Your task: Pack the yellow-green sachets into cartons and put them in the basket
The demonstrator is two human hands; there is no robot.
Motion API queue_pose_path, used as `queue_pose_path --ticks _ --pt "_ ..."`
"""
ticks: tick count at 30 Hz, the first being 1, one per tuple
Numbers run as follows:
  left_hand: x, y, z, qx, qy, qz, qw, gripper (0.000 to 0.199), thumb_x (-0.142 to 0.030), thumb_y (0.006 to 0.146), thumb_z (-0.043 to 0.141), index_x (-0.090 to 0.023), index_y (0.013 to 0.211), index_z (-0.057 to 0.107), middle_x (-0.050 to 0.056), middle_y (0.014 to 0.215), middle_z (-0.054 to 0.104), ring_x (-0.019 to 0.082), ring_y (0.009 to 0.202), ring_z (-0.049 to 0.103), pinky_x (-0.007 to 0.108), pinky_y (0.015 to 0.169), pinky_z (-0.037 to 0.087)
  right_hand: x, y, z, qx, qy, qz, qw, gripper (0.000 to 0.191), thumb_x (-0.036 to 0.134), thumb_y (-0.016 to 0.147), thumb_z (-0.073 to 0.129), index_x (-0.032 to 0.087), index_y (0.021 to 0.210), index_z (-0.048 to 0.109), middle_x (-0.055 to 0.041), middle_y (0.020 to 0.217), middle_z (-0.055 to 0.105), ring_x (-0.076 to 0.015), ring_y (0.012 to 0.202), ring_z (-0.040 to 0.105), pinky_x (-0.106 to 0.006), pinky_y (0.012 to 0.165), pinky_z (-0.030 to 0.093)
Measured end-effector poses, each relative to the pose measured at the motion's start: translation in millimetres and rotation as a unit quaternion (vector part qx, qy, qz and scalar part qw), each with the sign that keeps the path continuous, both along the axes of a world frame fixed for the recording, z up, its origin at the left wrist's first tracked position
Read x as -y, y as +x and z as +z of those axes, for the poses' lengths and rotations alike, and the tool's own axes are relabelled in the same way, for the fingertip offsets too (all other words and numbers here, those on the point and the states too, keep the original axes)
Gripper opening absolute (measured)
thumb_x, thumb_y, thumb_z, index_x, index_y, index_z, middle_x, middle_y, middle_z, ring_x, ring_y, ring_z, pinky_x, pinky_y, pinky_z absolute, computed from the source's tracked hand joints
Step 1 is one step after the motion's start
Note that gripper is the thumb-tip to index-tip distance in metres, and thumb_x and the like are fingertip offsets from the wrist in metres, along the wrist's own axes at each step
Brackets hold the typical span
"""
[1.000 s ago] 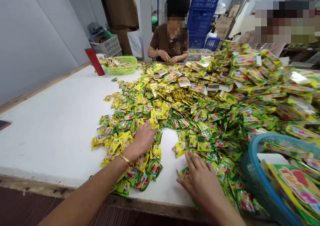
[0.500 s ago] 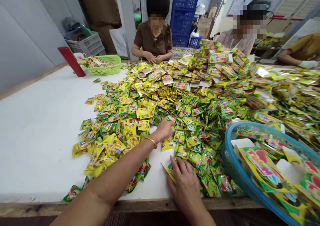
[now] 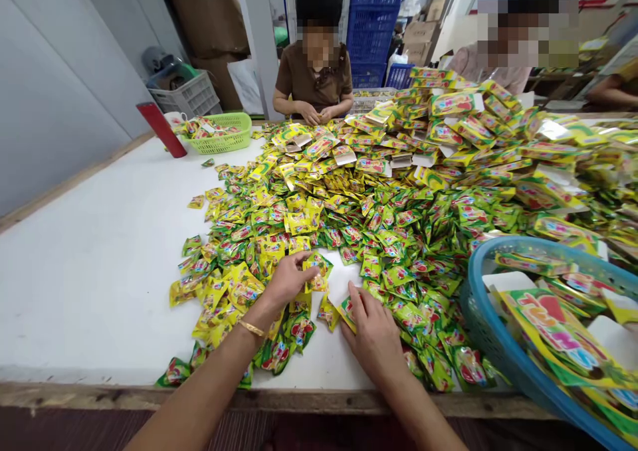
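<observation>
My left hand [image 3: 288, 279], with a gold bangle at its wrist, pinches candy packets [image 3: 319, 269], one green and one yellow, between thumb and fingers. To its right, my right hand [image 3: 375, 328] is closed round a small printed carton [image 3: 347, 311] low over the white table; the hand covers most of it. A yellow packet [image 3: 327, 313] lies between the two hands. Loose yellow packets [image 3: 219, 308] are heaped on the left of my left arm. Green packets [image 3: 399, 276] are piled thickly beyond and to the right of my right hand.
A blue basket [image 3: 486, 305] of printed cartons stands at the right front. Behind the packets rises a large heap of cartons [image 3: 456, 104]. A green basket [image 3: 224, 144] and a red cylinder [image 3: 162, 129] sit at the far left. Co-workers [image 3: 314, 72] sit across the table.
My left hand has come back from the green pile toward the left and nearer me, now with packets in its fingers. My right hand stays on the carton. The view has shifted slightly.
</observation>
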State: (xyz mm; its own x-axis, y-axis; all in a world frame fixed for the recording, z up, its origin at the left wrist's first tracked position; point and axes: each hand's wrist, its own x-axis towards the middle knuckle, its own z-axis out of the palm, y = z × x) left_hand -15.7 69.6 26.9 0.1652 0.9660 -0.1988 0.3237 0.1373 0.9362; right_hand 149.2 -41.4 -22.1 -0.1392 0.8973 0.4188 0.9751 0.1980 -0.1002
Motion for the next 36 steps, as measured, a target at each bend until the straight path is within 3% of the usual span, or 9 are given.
queue_pose_path --ticks 5,9,12,15,21,26,29,32,36 --pt "13.3 10.8 -3.2 0.092 0.029 -0.029 0.995 0.024 -0.029 0.065 0.063 -0.015 0.084 0.056 -0.002 0.074 0.059 0.010 0.063 0.054 0.021 0.058 0.045 -0.7 -3.9 4.1 -0.001 0.011 0.023 1.000 0.052 0.031 0.088 0.044 0.008 0.134 0.037 -0.0156 0.114 0.056 -0.0247 0.099 0.052 -0.037 0.080 0.042" --pt "28.2 21.1 -8.7 0.118 0.034 -0.042 0.992 0.039 -0.021 0.069 0.060 -0.016 0.106 0.050 -0.001 0.076 0.061 0.013 0.070 0.060 0.023 0.063 0.049 0.8 -3.8 4.8 -0.013 0.029 0.031 0.999 0.055 0.031 0.088 0.044 0.007 0.136 0.034 -0.0163 0.115 0.056 -0.0247 0.102 0.051 -0.037 0.081 0.042" --pt "34.5 28.2 -9.2 0.112 0.068 -0.013 0.991 0.045 -0.020 0.073 0.058 -0.019 0.117 0.045 -0.002 0.075 0.061 0.012 0.068 0.060 0.023 0.063 0.049 0.8 -3.9 3.6 -0.017 0.022 0.049 0.998 0.056 0.030 0.087 0.045 0.007 0.136 0.033 -0.0162 0.115 0.056 -0.0246 0.102 0.051 -0.037 0.083 0.043" --pt "36.3 36.2 -9.1 0.107 0.104 0.025 0.988 0.035 -0.019 0.073 0.058 -0.018 0.107 0.048 0.000 0.080 0.063 0.013 0.073 0.062 0.024 0.068 0.050 0.4 -3.8 1.8 -0.033 0.028 0.045 0.998 0.058 0.032 0.086 0.047 0.006 0.136 0.033 -0.0167 0.114 0.056 -0.0247 0.103 0.051 -0.037 0.084 0.043" --pt "46.8 41.2 -16.1 0.043 0.108 0.004 0.993 0.043 -0.020 0.071 0.060 -0.020 0.114 0.051 0.000 0.085 0.065 0.014 0.072 0.060 0.024 0.066 0.048 -0.5 -0.3 -1.2 -0.064 0.043 0.004 0.997 0.060 0.034 0.087 0.046 0.009 0.139 0.029 -0.0165 0.115 0.056 -0.0246 0.106 0.052 -0.038 0.086 0.044" --pt "43.7 32.0 -17.4 -0.009 0.103 -0.030 0.994 0.016 -0.028 0.075 0.056 -0.017 0.085 0.062 -0.001 0.071 0.062 0.012 0.064 0.054 0.022 0.061 0.044 -0.4 1.0 -0.8 -0.046 0.049 -0.004 0.998 0.062 0.033 0.086 0.047 0.009 0.140 0.028 -0.0162 0.115 0.056 -0.0250 0.105 0.052 -0.038 0.086 0.044" --pt "34.1 26.0 -12.0 -0.015 0.089 -0.084 0.992 0.018 -0.031 0.076 0.055 -0.015 0.071 0.062 -0.001 0.064 0.059 0.012 0.061 0.051 0.022 0.059 0.042 -0.2 0.9 0.3 -0.050 0.047 -0.001 0.998 0.063 0.032 0.087 0.046 0.009 0.142 0.026 -0.0162 0.115 0.056 -0.0246 0.104 0.052 -0.038 0.087 0.043" --pt "26.1 23.7 -6.1 0.037 0.057 -0.149 0.986 0.020 -0.032 0.073 0.055 -0.014 0.076 0.065 0.000 0.068 0.063 0.013 0.064 0.053 0.022 0.060 0.043 -1.0 0.2 0.6 -0.058 0.051 0.015 0.997 0.063 0.032 0.087 0.046 0.010 0.142 0.025 -0.0162 0.115 0.056 -0.0244 0.105 0.052 -0.038 0.087 0.044" --pt "29.9 32.2 -1.7 -0.024 0.089 -0.097 0.991 0.024 -0.035 0.072 0.052 -0.015 0.075 0.066 0.002 0.068 0.065 0.016 0.065 0.056 0.024 0.063 0.044 -0.7 -2.1 3.0 -0.074 0.071 0.013 0.995 0.063 0.030 0.086 0.046 0.009 0.141 0.025 -0.0172 0.114 0.057 -0.0252 0.104 0.053 -0.039 0.085 0.046"
